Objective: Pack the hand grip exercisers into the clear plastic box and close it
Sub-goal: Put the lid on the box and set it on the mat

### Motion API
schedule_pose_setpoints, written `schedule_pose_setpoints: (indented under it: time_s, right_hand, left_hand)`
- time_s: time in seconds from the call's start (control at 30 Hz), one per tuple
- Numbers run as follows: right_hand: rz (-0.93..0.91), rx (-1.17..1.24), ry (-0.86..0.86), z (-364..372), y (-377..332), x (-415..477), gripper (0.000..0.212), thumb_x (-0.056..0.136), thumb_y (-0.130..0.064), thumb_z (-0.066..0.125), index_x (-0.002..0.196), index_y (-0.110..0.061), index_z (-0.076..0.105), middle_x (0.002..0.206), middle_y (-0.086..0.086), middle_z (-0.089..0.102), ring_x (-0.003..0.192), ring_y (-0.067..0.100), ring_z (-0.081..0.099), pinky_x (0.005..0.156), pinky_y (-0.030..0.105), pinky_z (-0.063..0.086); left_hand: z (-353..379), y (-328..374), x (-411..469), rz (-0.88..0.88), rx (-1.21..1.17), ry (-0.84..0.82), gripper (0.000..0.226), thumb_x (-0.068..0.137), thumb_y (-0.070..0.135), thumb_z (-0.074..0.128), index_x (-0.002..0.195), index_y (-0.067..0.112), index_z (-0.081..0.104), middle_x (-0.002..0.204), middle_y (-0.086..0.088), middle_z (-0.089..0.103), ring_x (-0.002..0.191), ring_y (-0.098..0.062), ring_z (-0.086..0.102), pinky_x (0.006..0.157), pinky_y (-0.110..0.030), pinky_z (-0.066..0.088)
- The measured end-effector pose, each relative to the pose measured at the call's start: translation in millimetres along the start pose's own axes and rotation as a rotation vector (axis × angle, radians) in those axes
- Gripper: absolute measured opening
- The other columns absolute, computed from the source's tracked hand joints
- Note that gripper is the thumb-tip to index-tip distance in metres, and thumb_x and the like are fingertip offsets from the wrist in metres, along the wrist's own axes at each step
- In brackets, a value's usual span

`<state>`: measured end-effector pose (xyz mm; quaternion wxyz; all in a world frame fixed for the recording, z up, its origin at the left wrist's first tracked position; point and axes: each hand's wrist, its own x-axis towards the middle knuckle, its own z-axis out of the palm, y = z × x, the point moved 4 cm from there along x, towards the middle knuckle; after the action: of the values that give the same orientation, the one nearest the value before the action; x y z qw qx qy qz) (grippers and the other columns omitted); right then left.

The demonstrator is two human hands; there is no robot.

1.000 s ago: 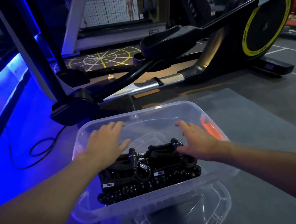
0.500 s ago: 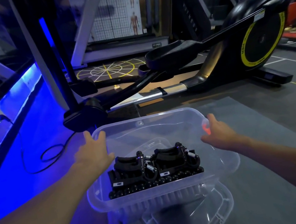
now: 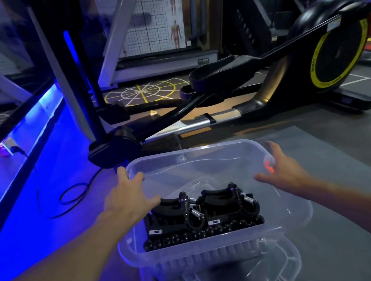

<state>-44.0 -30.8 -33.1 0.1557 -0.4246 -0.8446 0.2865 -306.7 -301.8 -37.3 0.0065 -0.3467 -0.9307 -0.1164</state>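
Left hand point(image 3: 128, 195), right hand point(image 3: 283, 172) flank box point(image 3: 217, 245) of exercisers point(image 3: 218, 200)

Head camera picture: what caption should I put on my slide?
The left hand and right hand flank a clear box of grip exercisers; its lid lies off, nearer the camera.
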Motion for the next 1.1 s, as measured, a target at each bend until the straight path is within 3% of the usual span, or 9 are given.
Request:
schedule_pose_setpoints:
  time_s: [0.2,0.4,0.5,0.63,0.7,0.8,0.9,0.97,1.1]
  right_hand:
    - [0.021,0.011,0.030,-18,13,-12,0.089,0.076,-0.030,0.076,0.147,-0.026,0.022,0.105,0.012,0.060,0.089,0.029,0.055,0.070,0.030,0.040]
    - [0.121,0.130,0.124,-60,44,-20,0.091,0.077,-0.033,0.076,0.148,-0.035,0.018,0.116,0.016,0.059,0.096,0.030,0.059,0.074,0.034,0.051]
    - [0.182,0.179,0.184,-88,67,-29,0.087,0.079,-0.032,0.075,0.147,-0.036,0.020,0.118,0.016,0.059,0.092,0.028,0.061,0.063,0.032,0.051]
    - [0.249,0.227,0.264,-123,107,-50,0.085,0.080,-0.028,0.074,0.147,-0.035,0.021,0.121,0.010,0.056,0.099,0.028,0.057,0.080,0.037,0.051]
    - [0.293,0.219,0.295,-140,132,-60,0.085,0.081,-0.025,0.073,0.149,-0.030,0.022,0.122,0.011,0.057,0.097,0.027,0.055,0.076,0.033,0.046]
    - [0.368,0.226,0.333,-164,170,-73,0.084,0.079,-0.026,0.074,0.145,-0.031,0.024,0.112,0.018,0.063,0.085,0.030,0.060,0.065,0.031,0.046]
    - [0.429,0.238,0.374,-185,200,-85,0.081,0.079,-0.026,0.074,0.144,-0.031,0.026,0.111,0.015,0.062,0.087,0.030,0.061,0.061,0.031,0.045]
    - [0.465,0.256,0.402,-196,213,-91,0.080,0.080,-0.025,0.073,0.145,-0.030,0.026,0.113,0.015,0.060,0.091,0.031,0.061,0.064,0.032,0.047]
    - [0.524,0.284,0.482,-211,235,-92,0.080,0.079,-0.024,0.071,0.145,-0.029,0.026,0.116,0.017,0.059,0.095,0.034,0.060,0.079,0.041,0.052]
  left_hand:
    - [-14,17,12,0.073,-0.090,0.022,0.061,0.071,0.059,0.071,0.117,0.022,0.055,0.111,0.000,0.024,0.083,-0.034,0.060,0.080,-0.045,0.053]
    - [-37,66,24,0.141,-0.130,0.098,0.055,0.073,0.069,0.064,0.109,0.029,0.056,0.114,0.004,0.027,0.080,-0.025,0.060,0.070,-0.037,0.050]
    - [-39,100,27,0.185,-0.200,0.115,0.051,0.073,0.069,0.064,0.102,0.028,0.056,0.110,0.005,0.027,0.078,-0.022,0.059,0.072,-0.040,0.053]
    - [-22,153,33,0.267,-0.323,0.060,0.047,0.073,0.064,0.068,0.101,0.027,0.060,0.115,0.005,0.031,0.094,-0.024,0.057,0.085,-0.045,0.052]
    - [-13,183,34,0.307,-0.414,0.024,0.043,0.076,0.058,0.071,0.103,0.025,0.063,0.119,0.003,0.035,0.101,-0.024,0.054,0.091,-0.043,0.048]
    - [-4,230,37,0.375,-0.555,-0.032,0.035,0.078,0.052,0.073,0.097,0.024,0.066,0.118,-0.003,0.040,0.100,-0.023,0.050,0.087,-0.036,0.042]
    - [6,271,47,0.409,-0.668,-0.053,0.041,0.068,0.067,0.071,0.085,0.030,0.066,0.102,-0.009,0.050,0.096,-0.034,0.056,0.078,-0.034,0.042]
    - [15,296,54,0.412,-0.716,-0.080,0.044,0.063,0.072,0.067,0.084,0.033,0.066,0.096,-0.010,0.052,0.097,-0.037,0.059,0.075,-0.034,0.043]
    - [33,334,65,0.416,-0.702,-0.143,0.047,0.062,0.073,0.063,0.085,0.032,0.066,0.106,-0.006,0.056,0.098,-0.028,0.058,0.077,-0.033,0.043]
